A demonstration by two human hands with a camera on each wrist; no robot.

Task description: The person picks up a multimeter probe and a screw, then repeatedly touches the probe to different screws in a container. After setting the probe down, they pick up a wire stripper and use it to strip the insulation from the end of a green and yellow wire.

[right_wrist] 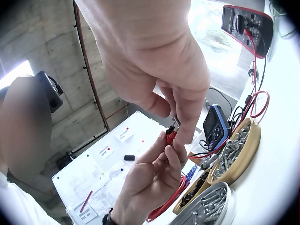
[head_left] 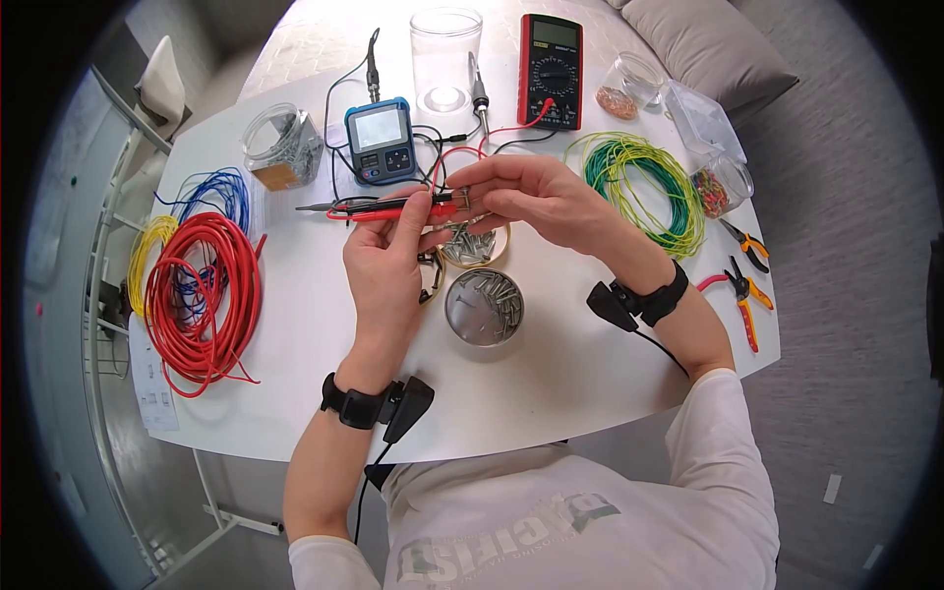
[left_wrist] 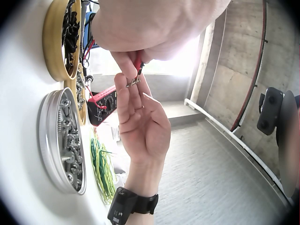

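Red and black pen-shaped test probes (head_left: 374, 213) in left grip (head_left: 383, 270), above white bench (head_left: 560, 393), thumb and fingers closed round both, likely to free the right grip (head_left: 551, 202). Its fingers, slightly bent, meet a small metal piece (left_wrist: 133, 83); can't tell if pinched. Round silver screw tin (head_left: 468, 328) would block lowering; black-and-red multimeter (head_left: 556, 87) stands behind.

Left forearm (head_left: 323, 477) extends forward; right forearm (head_left: 696, 339) angles inward to the left. Left hand (head_left: 382, 275): pinch grip, thumb laid against the fingers. Right hand (head_left: 536, 202): fingers slightly bent, reaching toward the left fingertips; contact between hands unclear.
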